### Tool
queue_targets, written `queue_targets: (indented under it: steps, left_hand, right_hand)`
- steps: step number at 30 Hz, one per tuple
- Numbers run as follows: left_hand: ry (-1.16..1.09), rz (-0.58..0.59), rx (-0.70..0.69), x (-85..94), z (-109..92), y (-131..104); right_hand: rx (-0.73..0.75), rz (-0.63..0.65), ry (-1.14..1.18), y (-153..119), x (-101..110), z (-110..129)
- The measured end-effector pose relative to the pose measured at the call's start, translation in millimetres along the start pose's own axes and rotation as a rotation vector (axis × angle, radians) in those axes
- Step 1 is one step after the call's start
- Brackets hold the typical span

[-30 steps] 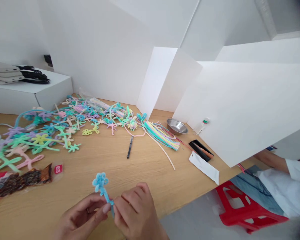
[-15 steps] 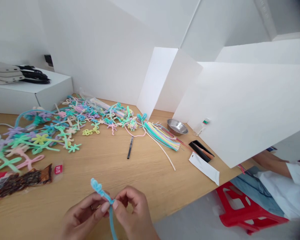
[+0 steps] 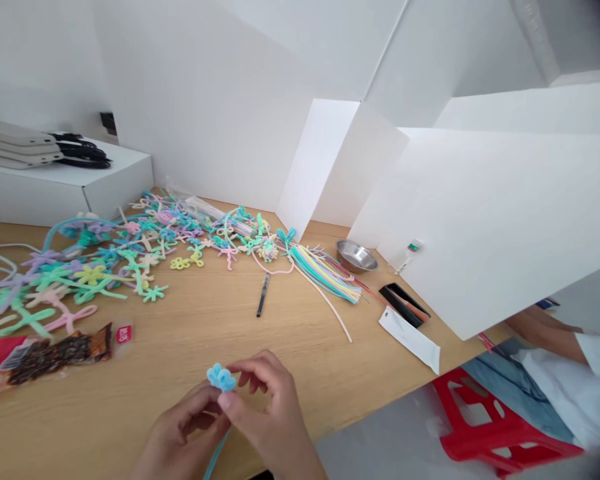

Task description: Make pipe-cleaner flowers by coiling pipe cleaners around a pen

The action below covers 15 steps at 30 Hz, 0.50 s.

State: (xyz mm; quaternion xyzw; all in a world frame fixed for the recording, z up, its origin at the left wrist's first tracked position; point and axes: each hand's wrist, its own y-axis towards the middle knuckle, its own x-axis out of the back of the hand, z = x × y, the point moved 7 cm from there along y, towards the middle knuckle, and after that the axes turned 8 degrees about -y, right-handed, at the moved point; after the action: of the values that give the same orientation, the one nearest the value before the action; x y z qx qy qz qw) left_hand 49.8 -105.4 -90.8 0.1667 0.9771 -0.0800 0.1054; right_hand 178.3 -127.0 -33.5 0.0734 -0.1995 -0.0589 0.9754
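Observation:
A light blue pipe cleaner flower (image 3: 221, 378) with looped petals stands upright between my hands, near the table's front edge. Its long stem hangs down below my fingers. My left hand (image 3: 187, 427) is closed around the stem just under the petals. With thumb and forefinger my right hand (image 3: 267, 407) pinches at the right side of the flower, where the petals meet the stem. The fingertips partly hide that joint. Beyond the hands, a black pen (image 3: 263, 295) lies on the wooden table (image 3: 190, 327).
Pipe cleaner shapes (image 3: 90, 275) are heaped at the left, behind a snack packet (image 3: 60, 353). A pipe cleaner bundle (image 3: 325, 273), steel bowl (image 3: 357, 256), black case (image 3: 404, 304) and white sleeve (image 3: 410, 339) lie right. A person sits beyond the white panel (image 3: 490, 227) near a red stool (image 3: 500, 427).
The flower has turned from leaning left to upright, its petals now facing up. My right hand has moved up from the stem to the petals' base. My left hand has shifted right.

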Motion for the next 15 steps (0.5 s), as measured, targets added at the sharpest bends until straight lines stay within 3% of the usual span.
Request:
queue_targets:
  steps: [4, 9, 15]
  left_hand:
    - [-0.036, 0.028, 0.040, -2.1, 3, 1]
    - [-0.131, 0.057, 0.095, -5.9, 8, 2]
    - [-0.182, 0.015, 0.097, -8.2, 8, -1]
  right_hand:
    - [-0.071, 0.061, 0.056, 9, -7, -8]
    - [-0.264, 0.151, 0.552, 11, -20, -25]
    - [-0.291, 0.128, 0.640, 13, -22, -31]
